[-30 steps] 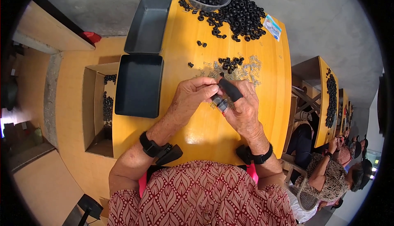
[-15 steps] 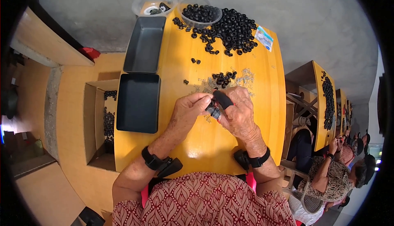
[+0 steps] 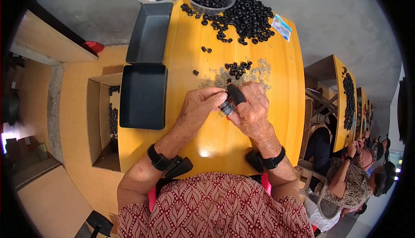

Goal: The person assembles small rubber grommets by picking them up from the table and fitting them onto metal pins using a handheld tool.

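Both hands in close now, meeting over the yellow wooden tabletop, right at the near fringe of the scattered tiny clear bits! My left hand is pinching, thumb to forefinger, on a small dark piece, most of it lost behind my own fingertips. My right hand is curled in from the other side, with a black tapered sleeve lying along its forefinger and a black-and-grey cylindrical band at its thumb; whether it grips the piece too or only braces it, I can't tell from up here.

So this is the fingertip stage, as I read it: one piece worked between two hands, wrists held low. What's called for, I'd judge, is a firm left pinch and a small, measured press from the right, nothing sudden.

Just beyond my knuckles sits a cluster of small black hollow pieces, among the clear bits. Farther back there's the big heap of rounded black hollow pieces, spreading out beside a clear round plastic bowl, and over to my left two dark rectangular trays, end to end
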### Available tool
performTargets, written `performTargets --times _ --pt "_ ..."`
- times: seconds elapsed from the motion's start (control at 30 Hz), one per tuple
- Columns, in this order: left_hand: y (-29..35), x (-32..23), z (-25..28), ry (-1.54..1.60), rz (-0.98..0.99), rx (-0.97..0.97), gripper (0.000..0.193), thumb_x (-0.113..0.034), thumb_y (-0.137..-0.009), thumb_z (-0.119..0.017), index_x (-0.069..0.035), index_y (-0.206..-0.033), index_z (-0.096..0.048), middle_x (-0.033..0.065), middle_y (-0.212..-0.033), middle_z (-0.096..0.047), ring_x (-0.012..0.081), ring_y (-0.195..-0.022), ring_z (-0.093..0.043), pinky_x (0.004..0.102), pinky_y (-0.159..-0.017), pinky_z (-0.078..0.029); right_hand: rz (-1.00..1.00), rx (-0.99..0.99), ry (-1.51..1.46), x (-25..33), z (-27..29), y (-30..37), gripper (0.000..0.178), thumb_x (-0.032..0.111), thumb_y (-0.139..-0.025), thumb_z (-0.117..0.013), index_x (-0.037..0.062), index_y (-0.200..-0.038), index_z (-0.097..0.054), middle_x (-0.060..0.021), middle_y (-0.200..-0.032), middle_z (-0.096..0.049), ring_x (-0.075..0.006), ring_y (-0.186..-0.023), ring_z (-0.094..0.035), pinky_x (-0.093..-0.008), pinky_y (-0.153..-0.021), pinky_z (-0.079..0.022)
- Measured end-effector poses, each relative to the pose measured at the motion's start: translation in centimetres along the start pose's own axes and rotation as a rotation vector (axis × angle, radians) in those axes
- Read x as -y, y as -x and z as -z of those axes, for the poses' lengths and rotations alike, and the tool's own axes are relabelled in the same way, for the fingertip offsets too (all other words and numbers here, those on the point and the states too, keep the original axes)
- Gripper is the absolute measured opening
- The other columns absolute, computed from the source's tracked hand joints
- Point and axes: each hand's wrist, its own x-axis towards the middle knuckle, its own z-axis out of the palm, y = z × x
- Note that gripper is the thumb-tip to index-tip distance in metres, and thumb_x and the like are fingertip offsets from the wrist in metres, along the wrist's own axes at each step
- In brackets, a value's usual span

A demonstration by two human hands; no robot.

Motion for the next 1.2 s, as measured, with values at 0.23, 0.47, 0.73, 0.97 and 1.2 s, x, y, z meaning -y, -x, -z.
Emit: performTargets --times 0.23,0.47,0.73,0.97,1.2 --pt "-0.1 -0.6 0.1 0.017 0.023 0.001 0.025 -0.021 -0.092 -0.062 0.001 -0.104 -0.067 -0.001 -0.084 -0.062 0.0066 -0.079 -0.053 0.023 -0.073 -0.045 -0.015 -0.003 -0.001 0.0 -0.3 0.1 0.025 0.012 -0.058 -0.078 -0.0028 -0.07 -0.062 -0.0135 -0.087 -0.06 -0.0309 -0.08 -0.059 -0.0438 -0.072 -0.048" --pt "-0.4 -0.2 0.6 0.012 -0.078 0.036 0.027 -0.025 -0.092 -0.063 0.0 -0.1 -0.067 -0.0005 -0.086 -0.064 0.0062 -0.082 -0.055 0.0228 -0.076 -0.044 -0.066 0.016 0.015 0.5 -0.7 -0.2 0.04 0.014 -0.063 -0.077 -0.0031 -0.097 -0.065 -0.0125 -0.09 -0.059 -0.0308 -0.083 -0.059 -0.0425 -0.076 -0.047" --pt "-0.3 0.1 0.5 0.066 -0.079 0.031 0.023 -0.023 -0.092 -0.063 -0.002 -0.097 -0.068 -0.0005 -0.086 -0.065 0.006 -0.082 -0.056 0.0224 -0.076 -0.044 -0.104 0.057 0.038 0.5 -0.1 -0.5 0.035 0.015 -0.059 -0.077 -0.0028 -0.088 -0.066 -0.013 -0.094 -0.061 -0.0312 -0.087 -0.059 -0.0428 -0.078 -0.047" --pt "0.0 -0.9 0.5 0.026 0.008 0.023 0.026 -0.028 -0.093 -0.062 -0.004 -0.1 -0.068 -0.0017 -0.087 -0.064 0.0054 -0.082 -0.056 0.0217 -0.077 -0.045 -0.005 -0.003 -0.002 0.1 -0.3 -0.3 0.027 0.016 -0.055 -0.077 -0.0015 -0.07 -0.063 -0.014 -0.092 -0.062 -0.0313 -0.082 -0.06 -0.044 -0.075 -0.047" --pt "0.0 -1.0 0.6 -0.111 -0.03 0.088 0.031 -0.03 -0.095 -0.058 0.0 -0.097 -0.068 -0.002 -0.081 -0.06 0.0054 -0.078 -0.051 0.0234 -0.072 -0.043 0.032 -0.033 0.017 -0.1 0.0 -0.5 0.026 0.016 -0.054 -0.078 -0.0007 -0.064 -0.06 -0.014 -0.087 -0.061 -0.0311 -0.08 -0.06 -0.044 -0.073 -0.048"
